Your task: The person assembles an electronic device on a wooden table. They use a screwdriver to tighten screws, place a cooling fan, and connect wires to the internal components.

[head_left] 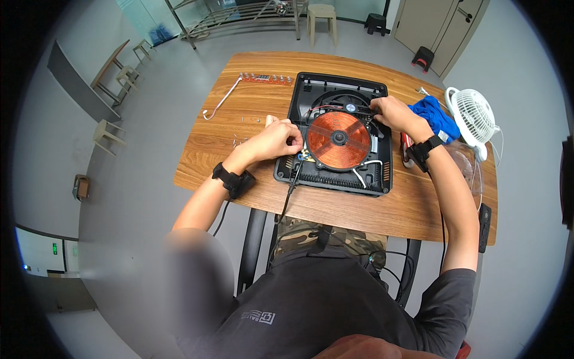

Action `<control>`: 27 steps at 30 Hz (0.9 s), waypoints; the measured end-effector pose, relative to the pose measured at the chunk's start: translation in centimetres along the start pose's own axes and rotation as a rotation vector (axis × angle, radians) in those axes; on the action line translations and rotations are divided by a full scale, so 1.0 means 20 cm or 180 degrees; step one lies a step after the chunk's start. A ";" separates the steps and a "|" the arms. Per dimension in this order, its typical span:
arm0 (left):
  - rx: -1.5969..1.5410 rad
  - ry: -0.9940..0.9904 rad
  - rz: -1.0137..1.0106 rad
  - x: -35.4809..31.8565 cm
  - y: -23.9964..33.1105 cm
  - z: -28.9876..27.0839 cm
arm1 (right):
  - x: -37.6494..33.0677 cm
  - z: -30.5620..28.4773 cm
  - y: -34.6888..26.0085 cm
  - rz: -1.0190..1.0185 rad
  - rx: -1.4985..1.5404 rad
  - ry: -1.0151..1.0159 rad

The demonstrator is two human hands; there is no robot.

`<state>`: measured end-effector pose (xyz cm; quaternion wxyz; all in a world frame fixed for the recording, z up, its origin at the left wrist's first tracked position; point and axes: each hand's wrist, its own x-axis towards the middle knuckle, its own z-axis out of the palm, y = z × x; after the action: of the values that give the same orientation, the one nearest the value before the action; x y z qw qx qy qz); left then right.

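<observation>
- Copper coil (339, 152): in blk housing (304, 99) on table (209, 149), person's 12 o'clock.
- L hand (280, 139): coil's 9 o'clock, fingers curled; can't tell grip.
- R hand (393, 113): coil's 2 o'clock, fingers bent, grip unclear.
- Red strip (269, 79): coil's 10 o'clock.

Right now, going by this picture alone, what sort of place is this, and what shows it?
Probably an indoor workroom or training room: a wooden table bears an opened black casing with a copper-coloured coil, and a beige stool stands near a metal rack.
</observation>
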<state>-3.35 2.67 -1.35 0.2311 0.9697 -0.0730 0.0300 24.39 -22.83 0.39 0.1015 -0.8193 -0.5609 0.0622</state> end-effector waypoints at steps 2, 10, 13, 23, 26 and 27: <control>-0.0268 0.0203 -0.0027 0.00 -0.04 0.02 | 0.00 -0.01 0.00 0.0029 -0.0002 -0.0048; -0.0054 0.0488 -0.0167 0.00 -0.01 0.06 | 0.00 0.00 0.00 0.0067 -0.0030 -0.0085; -0.0067 0.0474 -0.0123 0.00 0.00 0.06 | 0.00 -0.01 -0.01 0.0066 -0.0003 -0.0085; 0.0082 0.0421 -0.0096 0.02 0.02 0.05 | 0.01 0.00 0.01 -0.0016 0.0023 -0.0041; 0.0112 0.0493 -0.0007 0.03 0.02 0.06 | 0.01 0.00 0.02 -0.0038 0.0032 -0.0033; 0.0164 0.0484 0.0032 0.04 0.02 0.05 | 0.01 0.01 0.02 -0.0039 0.0034 -0.0033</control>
<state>-2.60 1.70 -2.04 0.2108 0.9699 -0.0592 0.1066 24.74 -22.74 0.19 0.1033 -0.8149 -0.5662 0.0688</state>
